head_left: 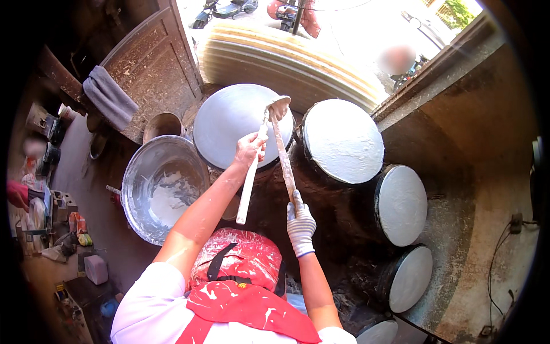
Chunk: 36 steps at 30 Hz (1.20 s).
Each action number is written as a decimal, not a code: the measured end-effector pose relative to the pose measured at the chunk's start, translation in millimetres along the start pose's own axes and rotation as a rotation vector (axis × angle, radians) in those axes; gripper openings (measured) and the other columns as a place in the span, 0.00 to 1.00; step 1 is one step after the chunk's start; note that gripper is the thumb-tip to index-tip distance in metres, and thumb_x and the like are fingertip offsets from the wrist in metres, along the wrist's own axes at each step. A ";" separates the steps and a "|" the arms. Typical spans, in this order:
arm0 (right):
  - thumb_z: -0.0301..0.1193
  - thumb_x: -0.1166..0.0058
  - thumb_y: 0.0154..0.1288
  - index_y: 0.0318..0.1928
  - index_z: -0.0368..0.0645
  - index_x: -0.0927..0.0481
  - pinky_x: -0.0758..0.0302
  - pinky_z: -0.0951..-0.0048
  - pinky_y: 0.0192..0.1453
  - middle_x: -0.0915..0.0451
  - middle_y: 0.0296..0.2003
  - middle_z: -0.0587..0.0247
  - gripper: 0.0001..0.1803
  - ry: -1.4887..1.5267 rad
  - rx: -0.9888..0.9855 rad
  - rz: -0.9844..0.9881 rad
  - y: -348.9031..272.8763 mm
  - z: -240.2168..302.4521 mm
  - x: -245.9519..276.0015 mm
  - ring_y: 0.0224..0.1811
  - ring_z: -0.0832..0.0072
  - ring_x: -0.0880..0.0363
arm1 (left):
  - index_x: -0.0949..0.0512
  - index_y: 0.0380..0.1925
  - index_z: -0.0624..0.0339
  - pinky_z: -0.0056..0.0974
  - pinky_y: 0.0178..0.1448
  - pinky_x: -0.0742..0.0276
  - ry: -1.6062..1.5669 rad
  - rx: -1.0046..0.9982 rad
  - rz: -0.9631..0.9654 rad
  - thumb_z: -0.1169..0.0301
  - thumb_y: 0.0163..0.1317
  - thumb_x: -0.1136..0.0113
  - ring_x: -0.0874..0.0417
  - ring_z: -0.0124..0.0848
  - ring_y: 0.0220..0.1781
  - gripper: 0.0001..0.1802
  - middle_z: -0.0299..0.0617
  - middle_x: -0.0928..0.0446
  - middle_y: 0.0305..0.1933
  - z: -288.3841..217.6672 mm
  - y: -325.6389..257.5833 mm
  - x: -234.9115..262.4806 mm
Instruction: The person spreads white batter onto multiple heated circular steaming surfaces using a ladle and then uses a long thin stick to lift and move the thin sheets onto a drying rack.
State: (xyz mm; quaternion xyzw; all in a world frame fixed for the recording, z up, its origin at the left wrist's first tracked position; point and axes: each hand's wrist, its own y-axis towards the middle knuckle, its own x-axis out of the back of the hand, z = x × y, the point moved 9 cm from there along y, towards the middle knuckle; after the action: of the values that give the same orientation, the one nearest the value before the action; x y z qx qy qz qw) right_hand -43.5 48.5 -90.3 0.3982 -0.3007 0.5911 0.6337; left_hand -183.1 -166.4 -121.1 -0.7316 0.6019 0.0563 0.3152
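Note:
My bare left hand is closed around a white-smeared stick, which slants up over a large round white-topped drum. My right hand, in a striped knit glove, grips the lower end of a long ladle crusted with white paste. The ladle's head and the stick's upper end meet above the drum's right edge; whether they touch I cannot tell. To the left stands a big metal basin with white paste inside. My red apron is splashed white.
More round white-topped drums curve along the right side, several in a row. A wooden door with a grey towel stands at left. Behind, a corrugated panel blocks part of the opening. Cables hang on the right wall.

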 end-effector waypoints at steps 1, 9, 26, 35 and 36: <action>0.36 0.49 0.62 0.61 0.63 0.34 0.30 0.57 0.24 0.26 0.27 0.55 0.25 -0.003 -0.018 0.018 0.2 -9.8 -7.3 0.21 0.56 0.26 | 0.26 0.40 0.63 0.26 0.14 0.38 0.068 -0.025 -0.016 0.73 0.57 0.42 0.35 0.19 0.12 0.11 0.33 0.31 0.20 3.2 8.3 -0.8; 0.30 0.48 0.62 0.59 0.53 0.30 0.26 0.62 0.40 0.21 0.38 0.50 0.23 0.190 -0.234 0.090 14.1 3.3 -44.4 0.36 0.53 0.22 | 0.25 0.40 0.65 0.29 0.15 0.35 0.507 -0.232 -0.064 0.71 0.54 0.41 0.32 0.20 0.12 0.14 0.35 0.27 0.21 12.7 34.8 7.4; 0.20 0.55 0.65 0.60 0.41 0.32 0.37 0.92 0.28 0.27 0.39 0.76 0.21 1.112 -0.593 -0.253 -13.5 22.8 -142.0 0.26 0.92 0.39 | 0.34 0.56 0.47 0.46 0.40 0.23 1.299 -0.544 -0.092 0.68 0.51 0.41 0.20 0.47 0.39 0.29 0.46 0.22 0.41 -60.2 53.3 39.1; 0.27 0.55 0.66 0.59 0.35 0.33 0.37 0.74 0.61 0.27 0.55 0.53 0.22 0.833 -0.502 -0.238 71.8 86.2 -199.1 0.56 0.68 0.29 | 0.32 0.53 0.49 0.47 0.41 0.24 1.221 -0.581 -0.161 0.69 0.52 0.43 0.21 0.49 0.40 0.25 0.49 0.22 0.40 -90.4 70.7 63.7; 0.28 0.55 0.66 0.59 0.34 0.34 0.36 0.74 0.61 0.28 0.55 0.52 0.22 0.817 -0.472 -0.235 94.1 101.8 -196.7 0.55 0.68 0.28 | 0.32 0.53 0.49 0.47 0.41 0.24 1.237 -0.556 -0.170 0.69 0.52 0.43 0.21 0.49 0.40 0.25 0.49 0.22 0.40 -90.3 72.6 68.9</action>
State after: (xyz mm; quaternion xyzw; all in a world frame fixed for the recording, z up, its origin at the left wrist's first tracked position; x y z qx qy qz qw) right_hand -151.0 -140.9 -192.8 0.0101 -0.1063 0.5392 0.8354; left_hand -257.9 -278.0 -109.7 -0.7278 0.5748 -0.2445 -0.2831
